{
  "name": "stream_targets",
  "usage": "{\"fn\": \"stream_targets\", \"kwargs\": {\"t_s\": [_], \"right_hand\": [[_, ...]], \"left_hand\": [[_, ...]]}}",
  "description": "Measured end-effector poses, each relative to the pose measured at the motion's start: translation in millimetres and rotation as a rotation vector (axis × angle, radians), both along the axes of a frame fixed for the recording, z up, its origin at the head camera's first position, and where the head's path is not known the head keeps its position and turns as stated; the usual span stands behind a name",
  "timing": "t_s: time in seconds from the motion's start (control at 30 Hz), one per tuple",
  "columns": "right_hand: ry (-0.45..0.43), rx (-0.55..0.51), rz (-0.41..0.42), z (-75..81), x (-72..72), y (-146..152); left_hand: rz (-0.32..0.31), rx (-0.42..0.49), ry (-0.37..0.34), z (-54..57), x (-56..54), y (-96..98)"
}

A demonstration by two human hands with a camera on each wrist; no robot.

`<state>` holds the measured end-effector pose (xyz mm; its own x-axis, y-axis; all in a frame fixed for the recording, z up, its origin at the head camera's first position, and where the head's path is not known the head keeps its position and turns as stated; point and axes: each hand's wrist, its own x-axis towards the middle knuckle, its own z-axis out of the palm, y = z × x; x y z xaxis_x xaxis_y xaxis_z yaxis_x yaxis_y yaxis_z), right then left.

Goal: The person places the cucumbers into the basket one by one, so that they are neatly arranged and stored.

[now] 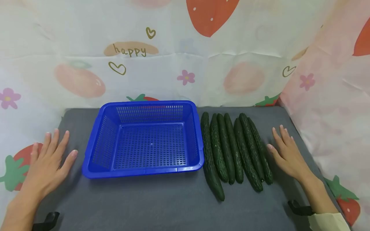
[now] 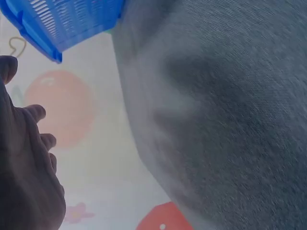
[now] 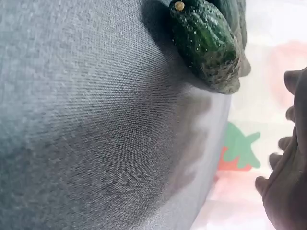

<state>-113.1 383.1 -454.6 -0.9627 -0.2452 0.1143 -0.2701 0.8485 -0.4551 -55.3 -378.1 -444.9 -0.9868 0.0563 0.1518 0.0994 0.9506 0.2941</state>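
Observation:
A blue plastic basket (image 1: 150,146) with slotted walls stands on the grey cloth, and nothing lies in it. To its right several dark green cucumbers (image 1: 226,150) lie side by side, the leftmost one close against the basket's edge. My left hand (image 1: 47,163) hovers left of the basket, fingers straight and spread, holding nothing. Right of the cucumbers my right hand (image 1: 290,155) is stretched out palm down, apart from them. In the right wrist view the ends of the nearest cucumbers (image 3: 206,45) show beyond that hand. The left wrist view catches a corner of the basket (image 2: 79,21).
A grey cloth (image 1: 150,205) covers the table. Behind and at the sides hangs a pale curtain (image 1: 202,64) printed with strawberries, hearts and flowers. Black straps (image 1: 300,209) are around both wrists.

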Motion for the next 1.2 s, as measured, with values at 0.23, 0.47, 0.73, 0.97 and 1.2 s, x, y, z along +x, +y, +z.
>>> {"fn": "stream_targets", "kwargs": {"t_s": [0.23, 0.47, 0.73, 0.97, 1.2], "right_hand": [[-0.122, 0.005, -0.036, 6.2, -0.8, -4], [-0.046, 0.061, 0.008, 9.8, -3.2, -11], [-0.080, 0.071, -0.009, 15.9, -4.5, -18], [-0.106, 0.071, -0.018, 17.1, -6.4, -22], [-0.136, 0.063, 0.009, 17.9, -8.5, -29]], "left_hand": [[-0.032, 0.034, 0.048, 9.7, -9.6, 6.6], [-0.092, 0.122, 0.076, 19.8, -23.5, 15.0], [-0.061, 0.323, -0.020, 15.5, -35.8, 18.6], [-0.086, 0.458, 0.002, 7.6, -39.3, 28.2], [-0.130, 0.533, -0.059, -2.6, -42.6, 36.3]]}}
